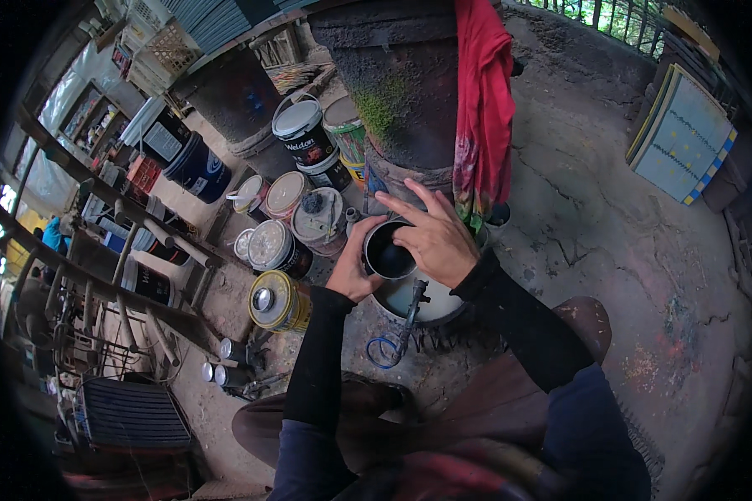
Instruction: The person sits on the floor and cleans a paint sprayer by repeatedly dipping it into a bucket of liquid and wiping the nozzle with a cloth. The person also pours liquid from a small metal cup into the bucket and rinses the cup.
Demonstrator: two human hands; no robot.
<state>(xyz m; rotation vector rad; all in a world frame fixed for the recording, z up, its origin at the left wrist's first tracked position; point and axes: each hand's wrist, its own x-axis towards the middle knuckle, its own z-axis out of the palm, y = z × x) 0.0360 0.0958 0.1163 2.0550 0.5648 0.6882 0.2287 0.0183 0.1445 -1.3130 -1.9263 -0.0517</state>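
Note:
My left hand point(355, 269) is closed around a small metal cup point(391, 265) with a dark inside, tilted toward me. At its rim is my right hand point(436, 240), several fingers stretched out and spread, the lower fingertips dipping into the mouth and partly hidden. Just beneath the cup stands a round container point(455, 321) holding whitish liquid point(430, 302). Against its near edge rests a dark spray gun point(412, 313), with a blue looped hose point(383, 351) beside it.
Paint cans and buckets crowd the left, including a yellow can point(277, 302) and a black-and-white pail point(299, 125). A large dark drum point(401, 92) rises ahead, a red cloth point(483, 100) hanging from it. Wooden rails point(100, 188) line the left; flat boards point(681, 138) lean at far right.

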